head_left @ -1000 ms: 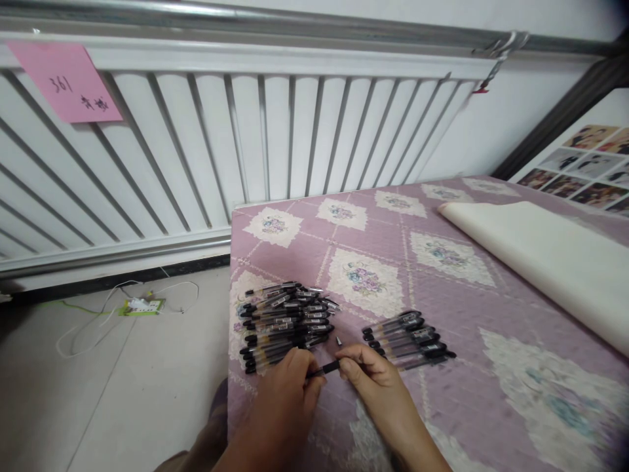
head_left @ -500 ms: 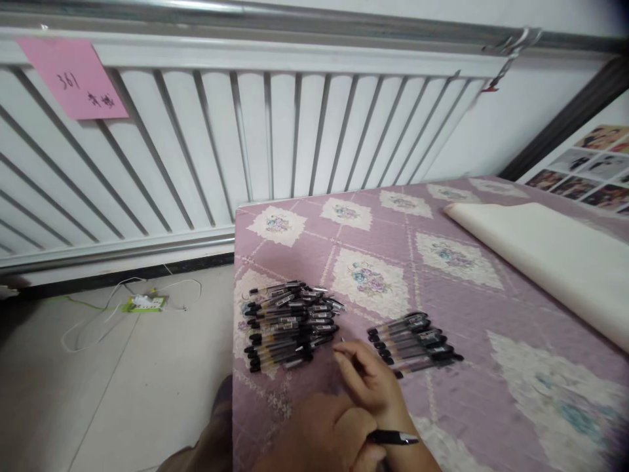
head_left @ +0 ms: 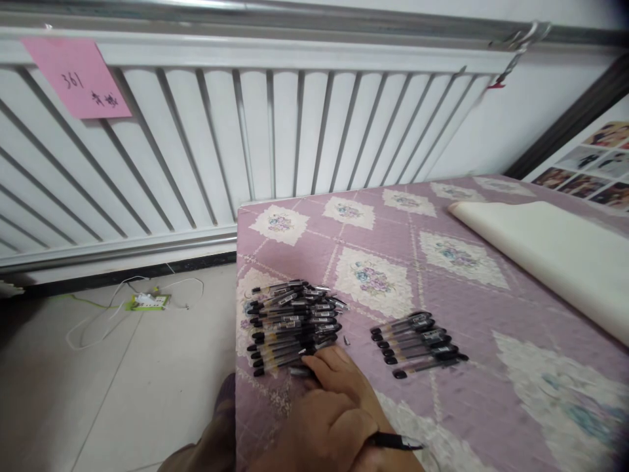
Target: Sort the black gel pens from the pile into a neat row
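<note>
A big heap of black-capped pens (head_left: 292,324) lies near the left edge of the purple quilted bed cover (head_left: 442,288). A smaller, tidy row of pens (head_left: 420,344) lies to its right. My right hand (head_left: 339,373) reaches left across the cover, fingers stretched out and touching the near edge of the big heap. My left hand (head_left: 319,436) is a fist close to me, in front of the right wrist, gripping a black pen (head_left: 393,441) that sticks out to the right. A tiny loose pen part (head_left: 346,340) rests between the two groups.
A cream roll of material (head_left: 540,255) lies at the right of the cover. A white slatted radiator (head_left: 246,144) with a pink note (head_left: 78,77) fills the wall behind. A power strip with cables (head_left: 147,301) sits on the floor at left. Photos (head_left: 584,174) hang at far right.
The hands, which were joined on one pen, have parted. My left hand pulled back toward me with the pen. My right hand moved left from near the small row to the big heap.
</note>
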Motion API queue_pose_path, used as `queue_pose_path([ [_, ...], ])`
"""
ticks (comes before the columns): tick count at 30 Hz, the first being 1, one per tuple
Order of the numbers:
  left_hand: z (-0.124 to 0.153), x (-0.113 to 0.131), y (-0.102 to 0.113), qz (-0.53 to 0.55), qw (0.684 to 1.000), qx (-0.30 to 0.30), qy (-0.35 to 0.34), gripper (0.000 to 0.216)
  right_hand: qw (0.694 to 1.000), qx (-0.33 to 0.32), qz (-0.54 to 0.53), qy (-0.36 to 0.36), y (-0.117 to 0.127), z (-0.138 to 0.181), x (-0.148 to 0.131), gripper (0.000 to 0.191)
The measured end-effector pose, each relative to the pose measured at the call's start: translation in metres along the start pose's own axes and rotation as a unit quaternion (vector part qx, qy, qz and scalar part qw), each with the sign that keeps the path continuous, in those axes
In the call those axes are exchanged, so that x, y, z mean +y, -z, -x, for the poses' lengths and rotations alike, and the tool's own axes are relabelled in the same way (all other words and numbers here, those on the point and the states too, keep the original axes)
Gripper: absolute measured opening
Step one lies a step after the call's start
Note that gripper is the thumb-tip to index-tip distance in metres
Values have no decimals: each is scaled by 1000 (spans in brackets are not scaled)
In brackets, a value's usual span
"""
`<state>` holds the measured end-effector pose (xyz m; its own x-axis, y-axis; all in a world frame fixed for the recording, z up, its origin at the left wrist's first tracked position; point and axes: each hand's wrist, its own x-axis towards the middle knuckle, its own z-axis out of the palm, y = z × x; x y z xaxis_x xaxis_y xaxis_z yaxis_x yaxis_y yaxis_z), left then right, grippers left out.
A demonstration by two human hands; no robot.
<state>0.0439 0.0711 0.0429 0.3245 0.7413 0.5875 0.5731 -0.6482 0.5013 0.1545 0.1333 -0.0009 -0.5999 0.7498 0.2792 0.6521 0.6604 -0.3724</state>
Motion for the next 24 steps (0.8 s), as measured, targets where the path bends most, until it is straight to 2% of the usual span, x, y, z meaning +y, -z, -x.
queue_pose_path([
  [4, -5, 1, 5, 10, 1000, 16, -13, 9, 999, -30, -30, -8, 9, 0, -2, 10],
  [7, -9, -1, 11, 17, 999, 21, -20, 12, 994, -21, -99, -30, 14, 1, 2, 12],
  [10, -12, -8, 20, 32, 999, 7, 3, 16, 976, 14, -187, -109, 20, 5, 4, 15],
  [12, -13, -14, 24, 57, 998, 8, 36, 20, 950, 53, -254, -174, 28, 7, 1, 15],
  [14, -13, -20, 26, 73, 994, 16, 74, 22, 911, 97, -330, -228, 38, 7, -3, 12],
  [16, -11, -26, 26, 75, 991, 18, 107, 21, 853, 158, -403, -290, 46, 6, -4, 13],
  [19, -10, -32, 25, 63, 988, 4, 140, 20, 733, 238, -524, -364, 56, 5, 0, 25],
  [22, -11, -36, 22, 45, 986, -12, 159, 20, 614, 285, -633, -376, 63, 5, 6, 32],
  [24, -11, -37, 20, 33, 986, -21, 164, 20, 576, 298, -665, -370, 66, 5, 8, 32],
])
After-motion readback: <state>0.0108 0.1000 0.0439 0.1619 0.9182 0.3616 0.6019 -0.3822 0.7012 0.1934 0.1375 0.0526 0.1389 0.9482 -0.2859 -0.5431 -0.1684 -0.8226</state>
